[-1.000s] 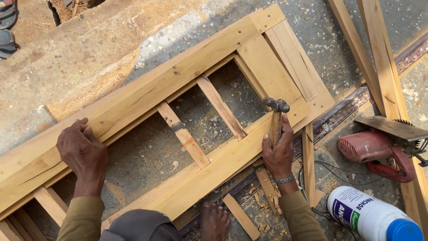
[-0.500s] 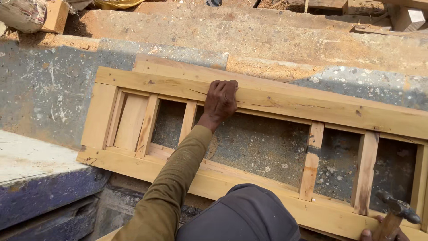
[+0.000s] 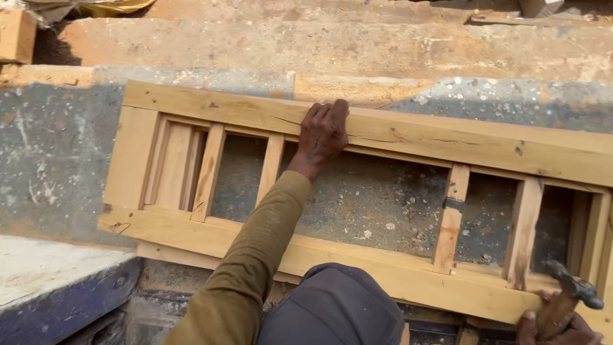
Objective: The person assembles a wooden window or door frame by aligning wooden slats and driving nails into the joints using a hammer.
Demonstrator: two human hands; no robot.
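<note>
Pale, fresh-cut wood filled the view: a long slatted wooden frame point(image 3: 396, 137) lay flat on the rough concrete slab point(image 3: 57, 160), its long axis running left to right and dipping slightly toward the right. The left hand point(image 3: 324, 131) rested on the far rail, fingers curled over its upper edge, a closed grip pressing that rail down near the frame's middle. From there the olive sleeve point(image 3: 255, 255) ran back toward the person, crossing the open bay between two upright slats and then the near rail point(image 3: 383, 271).

The right hand point(image 3: 555, 329) sat at the bottom right corner of the view, just off the near rail, its grip closed around the wooden handle of a hammer point(image 3: 575, 294). The steel head pointed up and to the right, hovering over the right end of the near rail beside a slat. So the right hand was the nearer one to that end of the frame; the left held the far side, well apart from the hammer.

Against the picture half a second earlier, the left hand kept its place on the far rail, while the hammer and the hand holding it showed more fully.
</note>
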